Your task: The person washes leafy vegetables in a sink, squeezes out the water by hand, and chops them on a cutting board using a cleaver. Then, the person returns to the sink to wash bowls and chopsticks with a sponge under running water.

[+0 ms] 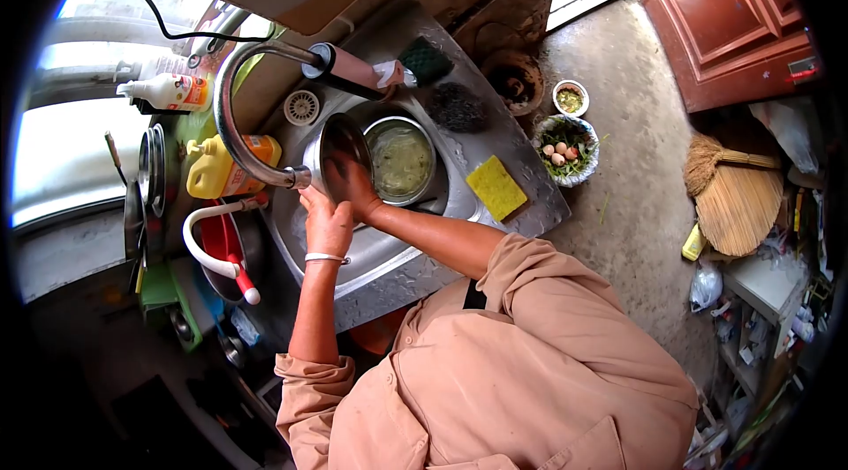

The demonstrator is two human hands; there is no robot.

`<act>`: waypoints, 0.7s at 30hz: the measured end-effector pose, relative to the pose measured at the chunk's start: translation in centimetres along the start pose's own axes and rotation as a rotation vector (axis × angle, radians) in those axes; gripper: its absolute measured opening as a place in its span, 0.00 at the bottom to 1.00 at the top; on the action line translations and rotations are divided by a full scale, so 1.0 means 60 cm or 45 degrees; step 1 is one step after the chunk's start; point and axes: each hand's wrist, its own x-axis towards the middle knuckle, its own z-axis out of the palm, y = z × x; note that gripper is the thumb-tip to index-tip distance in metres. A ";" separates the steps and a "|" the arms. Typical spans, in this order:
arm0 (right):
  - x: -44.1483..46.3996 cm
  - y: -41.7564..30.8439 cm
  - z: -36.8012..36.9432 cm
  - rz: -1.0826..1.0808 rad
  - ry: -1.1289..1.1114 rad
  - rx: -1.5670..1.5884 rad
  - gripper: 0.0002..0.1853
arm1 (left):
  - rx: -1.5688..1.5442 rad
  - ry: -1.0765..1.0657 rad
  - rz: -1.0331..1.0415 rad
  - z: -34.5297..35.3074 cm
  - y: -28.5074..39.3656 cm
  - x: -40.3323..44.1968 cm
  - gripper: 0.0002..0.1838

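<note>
A metal bowl is tilted on its side over the sink, its dark inside facing right. My left hand, with a light bangle at the wrist, is closed on the bowl's lower edge, just below the faucet's spout. Inside the bowl lies my right hand, fingers stretched against the inner wall and partly in shadow. Beside it in the sink stands a metal pot holding cloudy greenish water.
A yellow sponge, a dark scouring pad and a drain strainer lie around the basin. Yellow detergent bottle stands left. On the floor are a bowl of eggs and greens and a straw broom.
</note>
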 end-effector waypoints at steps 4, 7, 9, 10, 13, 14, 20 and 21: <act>-0.001 -0.004 0.001 -0.031 0.031 -0.009 0.15 | 0.075 -0.002 -0.026 -0.005 0.018 -0.007 0.39; -0.001 -0.010 0.001 -0.113 0.088 0.012 0.15 | 0.108 0.011 -0.028 -0.003 0.024 -0.010 0.39; -0.005 -0.019 -0.003 -0.067 0.056 0.053 0.17 | 0.104 0.020 -0.032 -0.003 0.027 -0.011 0.39; -0.005 -0.024 -0.007 -0.068 0.054 0.054 0.17 | 0.095 0.014 -0.039 -0.004 0.030 -0.012 0.39; -0.006 -0.027 -0.012 0.015 -0.049 0.112 0.15 | 0.081 0.018 -0.024 -0.006 0.040 -0.014 0.39; -0.007 -0.026 -0.011 0.000 -0.037 0.098 0.15 | 0.075 0.029 -0.003 -0.007 0.043 -0.015 0.39; -0.013 0.019 -0.009 -0.103 -0.050 0.048 0.13 | 0.031 0.146 0.136 0.030 -0.027 -0.018 0.45; -0.010 0.033 -0.012 -0.208 -0.073 -0.104 0.13 | -0.454 0.083 0.199 0.057 -0.081 -0.008 0.46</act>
